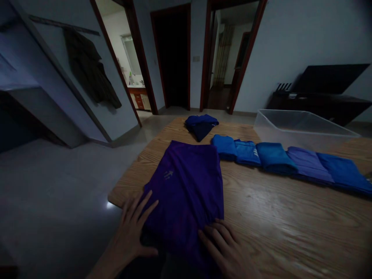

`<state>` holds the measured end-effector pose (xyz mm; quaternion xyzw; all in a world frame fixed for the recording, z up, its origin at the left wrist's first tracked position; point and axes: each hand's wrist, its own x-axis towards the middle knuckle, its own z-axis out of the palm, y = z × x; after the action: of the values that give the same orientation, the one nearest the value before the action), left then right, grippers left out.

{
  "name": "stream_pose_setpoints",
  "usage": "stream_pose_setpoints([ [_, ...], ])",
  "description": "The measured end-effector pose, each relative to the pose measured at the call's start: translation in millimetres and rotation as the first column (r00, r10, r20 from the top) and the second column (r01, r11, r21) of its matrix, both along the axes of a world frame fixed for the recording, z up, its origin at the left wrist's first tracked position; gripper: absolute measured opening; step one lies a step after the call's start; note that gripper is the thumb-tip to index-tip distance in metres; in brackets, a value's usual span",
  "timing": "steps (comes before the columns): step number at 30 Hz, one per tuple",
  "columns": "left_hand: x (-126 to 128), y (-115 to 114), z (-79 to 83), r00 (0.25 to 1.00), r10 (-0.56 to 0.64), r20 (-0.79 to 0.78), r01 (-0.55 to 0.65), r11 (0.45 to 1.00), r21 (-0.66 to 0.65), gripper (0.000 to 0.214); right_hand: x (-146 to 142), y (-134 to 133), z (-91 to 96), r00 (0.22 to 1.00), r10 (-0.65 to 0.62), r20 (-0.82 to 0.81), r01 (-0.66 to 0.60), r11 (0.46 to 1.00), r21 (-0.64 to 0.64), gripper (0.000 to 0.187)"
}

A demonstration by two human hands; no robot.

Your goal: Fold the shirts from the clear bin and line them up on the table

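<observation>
A purple garment (186,186) lies flat on the wooden table (279,224), partly folded, with a small pale logo near its upper left. My left hand (132,228) rests on its near left corner, fingers spread and flat, holding nothing. Beside it, my right hand (223,246) presses on the near right edge of the garment with fingers stretched out. The near hem of the garment falls out of view below the hands.
A row of several folded blue garments (274,157) lies across the table's far right. A crumpled dark blue garment (201,126) sits at the far edge. A clear plastic bin (302,124) stands behind the row. Doorways and a hanging dark coat (90,71) lie beyond.
</observation>
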<state>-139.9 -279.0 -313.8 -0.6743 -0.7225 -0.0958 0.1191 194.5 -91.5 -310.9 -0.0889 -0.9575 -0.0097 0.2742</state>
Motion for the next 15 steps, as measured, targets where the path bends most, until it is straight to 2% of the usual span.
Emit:
stream_pose_setpoints([
  [4, 25, -4, -1.9, 0.974, -0.201, -0.101, 0.203, 0.979, 0.011, 0.098, 10, -10, -1.0, 1.0, 0.016, 0.027, -0.016, 1.0, 0.005, 0.034],
  [5, 35, -5, -5.5, 0.975, -0.203, -0.087, 0.207, 0.978, 0.033, 0.095, 11, -13, 0.1, 0.999, 0.025, 0.041, -0.025, 1.0, -0.004, 0.032],
  [7, 58, -5, -13.4, 0.992, -0.122, -0.015, 0.123, 0.99, 0.071, 0.098, 10, -17, 7.8, 0.996, 0.051, 0.08, -0.047, 0.998, -0.045, 0.026],
  [8, 71, -5, -16.2, 0.997, -0.078, 0.024, 0.075, 0.994, 0.082, 0.1, 8, -18, 15.7, 0.992, 0.063, 0.112, -0.054, 0.995, -0.088, 0.023],
  [10, 97, -3, -17.4, 0.997, -0.045, 0.069, 0.037, 0.993, 0.108, 0.103, -1, -19, 40.3, 0.982, 0.086, 0.169, -0.04, 0.966, -0.254, 0.022],
  [11, 108, -1, -15.4, 0.996, -0.052, 0.076, 0.041, 0.99, 0.138, 0.102, -6, -19, 56.3, 0.981, 0.098, 0.165, -0.031, 0.929, -0.369, 0.025],
  [12, 117, 2, -12.0, 0.995, -0.057, 0.085, 0.042, 0.983, 0.176, 0.099, -13, -18, 73.8, 0.985, 0.105, 0.135, -0.025, 0.87, -0.493, 0.026],
  [15, 132, 13, 4.6, 0.979, -0.015, 0.204, -0.043, 0.96, 0.278, 0.085, -31, -9, 124.8, 0.996, 0.088, 0.007, -0.053, 0.656, -0.753, 0.02],
])
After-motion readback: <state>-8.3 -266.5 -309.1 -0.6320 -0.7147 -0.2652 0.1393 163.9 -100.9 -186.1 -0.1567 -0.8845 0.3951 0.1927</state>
